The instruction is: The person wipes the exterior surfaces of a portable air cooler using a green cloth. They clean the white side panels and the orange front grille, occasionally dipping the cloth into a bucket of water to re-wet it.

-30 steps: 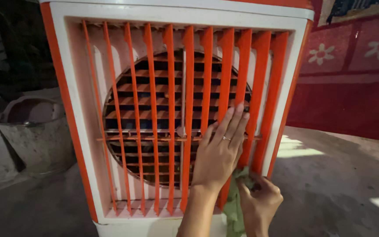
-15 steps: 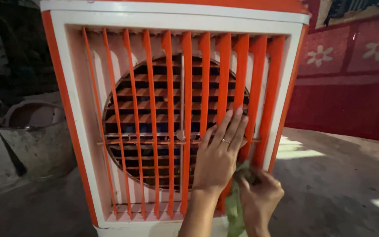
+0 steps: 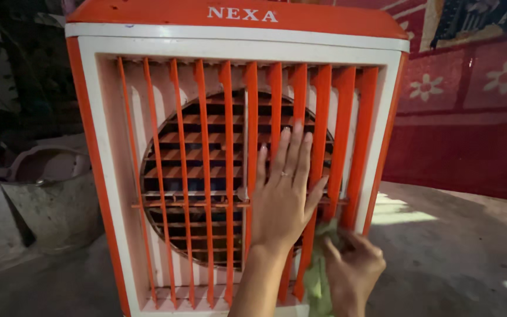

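- Standing at the far left, the grey metal tub [image 3: 51, 194] is sitting just beside the cooler [image 3: 236, 152]; if you are shifting your feet while leaning in, you are risking a knock against its rim.
- Pressing your left hand [image 3: 283, 196] flat and fully open on the orange slats [image 3: 230, 176], holding nothing, you are loading thin strips that are likely bending or snapping under too much weight.
- Letting your fingers [image 3: 291, 155] spread across the gaps, you are risking one slipping between slats toward the round grille [image 3: 195, 170].
- Closing your right hand [image 3: 350, 270] in a tight grip around the green cloth [image 3: 318, 276] at the lower right slats, you are risking the cloth snagging on an edge.
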